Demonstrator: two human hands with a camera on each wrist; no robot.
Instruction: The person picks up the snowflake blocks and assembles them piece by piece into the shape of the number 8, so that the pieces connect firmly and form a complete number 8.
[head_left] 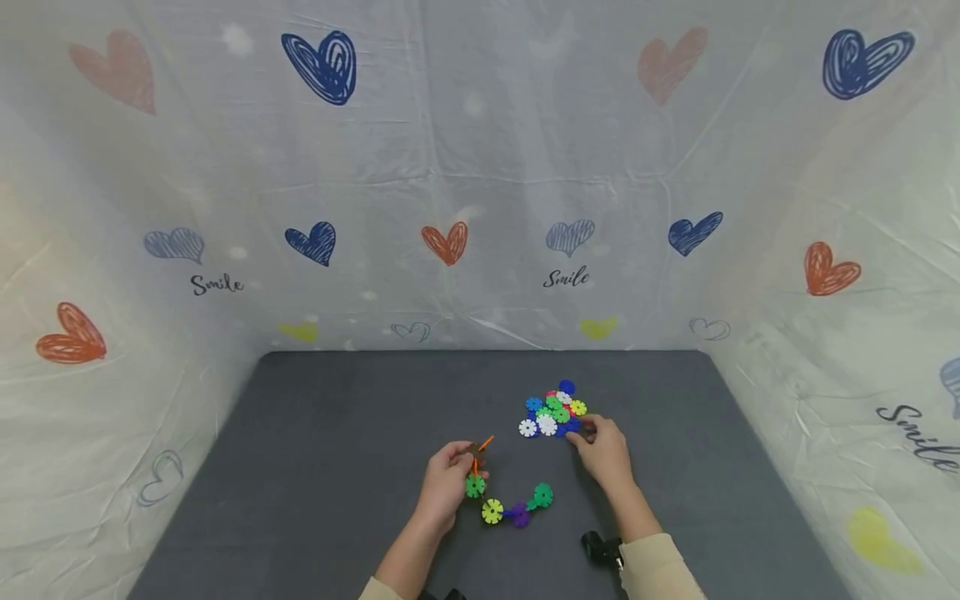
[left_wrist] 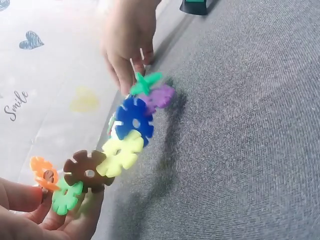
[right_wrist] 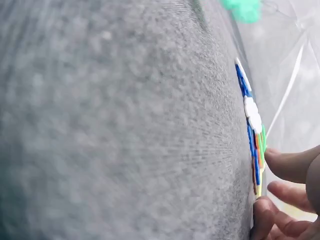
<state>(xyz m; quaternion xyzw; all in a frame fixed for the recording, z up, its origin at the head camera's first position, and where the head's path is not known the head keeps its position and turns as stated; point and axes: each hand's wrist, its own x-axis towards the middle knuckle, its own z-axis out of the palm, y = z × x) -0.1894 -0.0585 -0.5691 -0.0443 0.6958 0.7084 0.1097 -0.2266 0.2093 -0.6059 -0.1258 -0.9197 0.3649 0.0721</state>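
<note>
My left hand (head_left: 444, 482) pinches the orange end of a chain of interlocked plastic snowflake discs between thumb and fingers. In the left wrist view the chain runs from an orange disc (left_wrist: 42, 170) through a green disc (left_wrist: 66, 198), a brown disc (left_wrist: 82, 167), a yellow disc (left_wrist: 121, 154), a blue disc (left_wrist: 134, 120) and a purple disc (left_wrist: 161, 96) to a green disc (left_wrist: 145, 82). At the right edge of a pile of loose snowflake discs (head_left: 547, 425), my right hand (head_left: 606, 454) has its fingertips against the discs. Its thumb and fingers stand apart in the right wrist view.
The grey table (head_left: 337, 467) is backed by a pale curtain (head_left: 480, 125) printed with hearts. A black wrist device (head_left: 600, 548) is on the right forearm. The chain's far end lies between the two arms.
</note>
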